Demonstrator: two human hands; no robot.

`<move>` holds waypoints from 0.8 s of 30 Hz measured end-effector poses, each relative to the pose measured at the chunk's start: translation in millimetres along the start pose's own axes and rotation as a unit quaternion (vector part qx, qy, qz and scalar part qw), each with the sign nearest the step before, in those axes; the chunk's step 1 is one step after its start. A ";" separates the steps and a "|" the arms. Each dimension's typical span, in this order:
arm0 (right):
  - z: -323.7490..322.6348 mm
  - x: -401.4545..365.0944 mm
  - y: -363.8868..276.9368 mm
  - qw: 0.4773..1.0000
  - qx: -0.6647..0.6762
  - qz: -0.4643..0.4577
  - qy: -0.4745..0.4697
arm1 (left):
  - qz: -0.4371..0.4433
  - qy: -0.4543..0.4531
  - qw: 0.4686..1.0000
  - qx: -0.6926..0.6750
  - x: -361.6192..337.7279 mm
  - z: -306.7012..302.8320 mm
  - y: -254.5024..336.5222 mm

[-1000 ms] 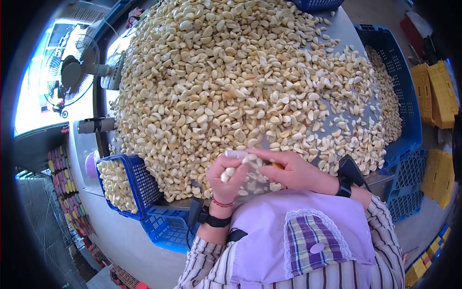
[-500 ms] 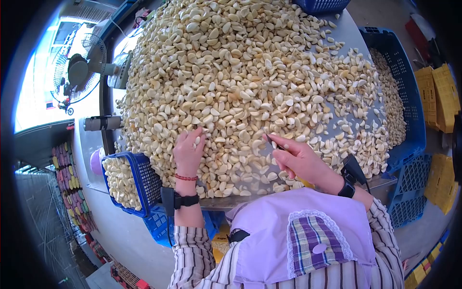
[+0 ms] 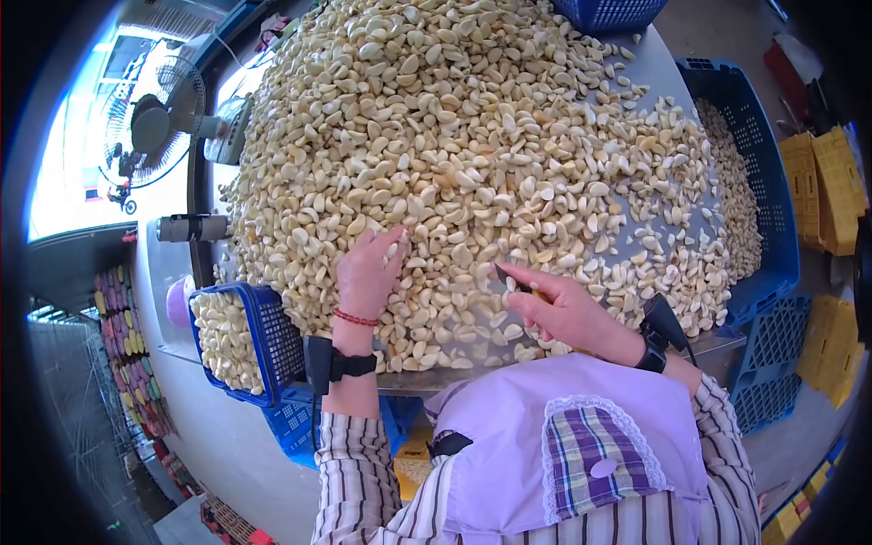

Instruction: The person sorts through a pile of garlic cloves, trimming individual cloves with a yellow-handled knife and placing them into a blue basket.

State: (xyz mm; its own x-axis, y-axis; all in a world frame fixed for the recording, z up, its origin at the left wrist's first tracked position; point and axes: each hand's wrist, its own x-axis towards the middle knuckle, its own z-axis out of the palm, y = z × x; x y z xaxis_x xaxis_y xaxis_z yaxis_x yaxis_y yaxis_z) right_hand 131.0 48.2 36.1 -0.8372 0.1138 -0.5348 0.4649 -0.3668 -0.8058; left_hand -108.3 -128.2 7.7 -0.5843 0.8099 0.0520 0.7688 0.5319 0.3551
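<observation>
A wide heap of peeled garlic cloves [image 3: 454,154] covers the metal table in front of me. My left hand [image 3: 365,274], a red bead bracelet at its wrist, rests at the near side of the heap with its fingers curled around a pale garlic clove [image 3: 392,249]. To its right, my right hand [image 3: 565,311] grips a small knife [image 3: 502,273] whose short dark blade points up and left, just over the cloves. Most of the knife's handle is hidden inside the hand.
A blue basket [image 3: 292,338] of cloves stands at the table's left edge. A larger blue crate [image 3: 772,195] holding cloves is on the right, and another blue basket [image 3: 610,13] sits at the far edge. A fan [image 3: 154,123] stands at the far left.
My left hand has shifted a little right and away from me over the heap, with a clove at its fingers. My right hand has moved slightly left, keeping the knife.
</observation>
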 end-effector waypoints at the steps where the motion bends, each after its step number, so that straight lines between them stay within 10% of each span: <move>1: -0.2 -0.8 1.2 1.000 0.000 -0.002 0.001 | 0.002 0.001 1.000 0.000 -0.4 1.5 0.9; 7: -3.4 -5.7 0.2 0.999 0.035 -0.007 0.035 | -0.009 0.089 0.996 0.028 -8.7 14.7 0.4; 13: 1.2 -2.2 3.3 0.999 0.023 -0.023 0.034 | -0.227 0.055 0.926 -0.297 -22.7 12.7 2.2; 15: 2.3 -1.5 4.8 0.999 0.014 -0.023 0.036 | -0.334 0.063 0.831 -0.440 -23.0 3.2 10.2; 20: -2.3 -5.1 -0.5 0.998 0.028 -0.004 0.060 | -0.257 0.257 0.626 -0.690 -54.3 -59.6 -26.8; 24: -5.1 -0.3 1.4 0.997 0.048 0.006 0.065 | -0.273 0.451 0.781 -0.335 -115.6 -151.0 -117.6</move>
State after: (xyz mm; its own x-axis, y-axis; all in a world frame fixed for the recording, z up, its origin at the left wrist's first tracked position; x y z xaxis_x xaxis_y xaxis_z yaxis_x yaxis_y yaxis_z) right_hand 133.3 52.3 33.8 -0.7842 0.2255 -0.5780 0.4404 -0.4540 -0.7746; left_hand -170.4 -321.7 100.9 -0.9548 -0.1571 0.2524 0.2101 0.2439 0.9468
